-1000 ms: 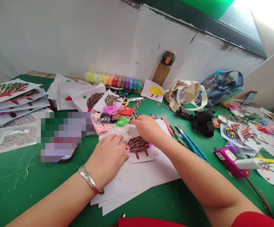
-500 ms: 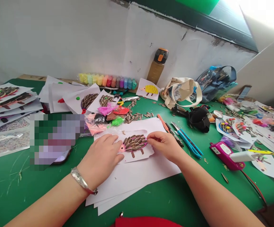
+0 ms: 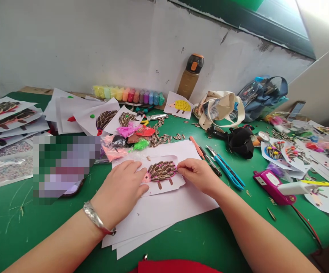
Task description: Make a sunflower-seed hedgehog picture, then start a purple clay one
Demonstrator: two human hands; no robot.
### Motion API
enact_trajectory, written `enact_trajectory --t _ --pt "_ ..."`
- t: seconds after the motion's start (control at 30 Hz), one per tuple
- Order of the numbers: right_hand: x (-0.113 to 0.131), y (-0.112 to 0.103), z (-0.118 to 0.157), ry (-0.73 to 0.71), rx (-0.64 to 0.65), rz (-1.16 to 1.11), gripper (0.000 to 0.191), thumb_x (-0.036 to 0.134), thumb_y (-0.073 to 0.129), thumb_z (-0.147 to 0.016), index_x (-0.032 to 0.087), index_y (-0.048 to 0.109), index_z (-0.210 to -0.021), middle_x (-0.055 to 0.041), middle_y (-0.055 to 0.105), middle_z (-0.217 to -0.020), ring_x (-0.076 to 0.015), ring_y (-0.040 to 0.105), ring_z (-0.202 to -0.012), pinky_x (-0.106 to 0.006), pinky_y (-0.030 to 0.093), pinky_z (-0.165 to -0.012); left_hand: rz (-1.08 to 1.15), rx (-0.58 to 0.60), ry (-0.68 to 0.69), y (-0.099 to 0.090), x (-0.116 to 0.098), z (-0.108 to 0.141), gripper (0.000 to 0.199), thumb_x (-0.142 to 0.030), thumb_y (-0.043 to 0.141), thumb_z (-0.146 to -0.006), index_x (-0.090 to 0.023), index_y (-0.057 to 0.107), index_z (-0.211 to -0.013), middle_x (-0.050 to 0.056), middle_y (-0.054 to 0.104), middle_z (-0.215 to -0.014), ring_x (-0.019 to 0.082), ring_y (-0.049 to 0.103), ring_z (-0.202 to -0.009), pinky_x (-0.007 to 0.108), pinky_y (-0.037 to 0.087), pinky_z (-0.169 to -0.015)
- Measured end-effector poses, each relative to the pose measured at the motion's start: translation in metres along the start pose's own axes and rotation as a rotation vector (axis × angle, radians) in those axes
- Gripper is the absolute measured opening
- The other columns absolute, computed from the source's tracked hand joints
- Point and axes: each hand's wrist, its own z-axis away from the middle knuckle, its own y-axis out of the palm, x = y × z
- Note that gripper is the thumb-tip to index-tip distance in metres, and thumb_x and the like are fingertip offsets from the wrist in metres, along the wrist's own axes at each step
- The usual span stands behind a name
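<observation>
"So, where's the piece sitting?"

"Toward the near side of the green desk (image 3: 16, 235), on a stack of white paper (image 3: 164, 214): a cut-out paper hedgehog (image 3: 155, 178) with a pink face, its back shingled in glossy, striped sunflower seed shells (image 3: 163, 170)."

"And your hands?"

"My left hand (image 3: 119, 193) lies open and flat on the paper, a silver bangle (image 3: 96, 222) at the wrist. My right hand (image 3: 199, 175) is loosely curled, fingertips at the shells' rear edge; whether they pinch anything, I can't tell."

"Any knack to it?"

"Flat pressure steadies the thin paper, and snug, overlapping rows of those narrow, pointed shells look neatest. Spare seeds (image 3: 160, 139) lie heaped just beyond."
</observation>
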Motion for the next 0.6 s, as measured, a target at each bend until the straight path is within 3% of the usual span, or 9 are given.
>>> enact_trajectory --t 0.37,0.6 --pt "-0.0042 0.0059 -0.0019 -0.117 0.006 0.002 0.016 0.019 0.057 -0.090 0.022 0.072 -0.087 -0.0004 0.069 -0.081 -0.0146 0.062 -0.078 -0.025 0.044 -0.071 -0.015 0.008 -0.002 -0.0003 -0.0003 -0.0005 0.020 -0.028 0.056 -0.092 -0.016 0.066 -0.104 0.012 0.061 -0.111 0.031 0.054 -0.109 0.046 0.044 -0.097" --pt "-0.0035 -0.0024 0.0023 -0.055 -0.059 0.030 0.013 0.018 0.059 -0.086 0.022 0.070 -0.083 -0.0004 0.067 -0.081 -0.0153 0.061 -0.077 -0.027 0.044 -0.069 -0.012 -0.003 -0.001 0.0000 0.0002 -0.0001 0.019 -0.028 0.056 -0.091 -0.016 0.066 -0.101 0.012 0.062 -0.111 0.030 0.055 -0.110 0.045 0.045 -0.096"
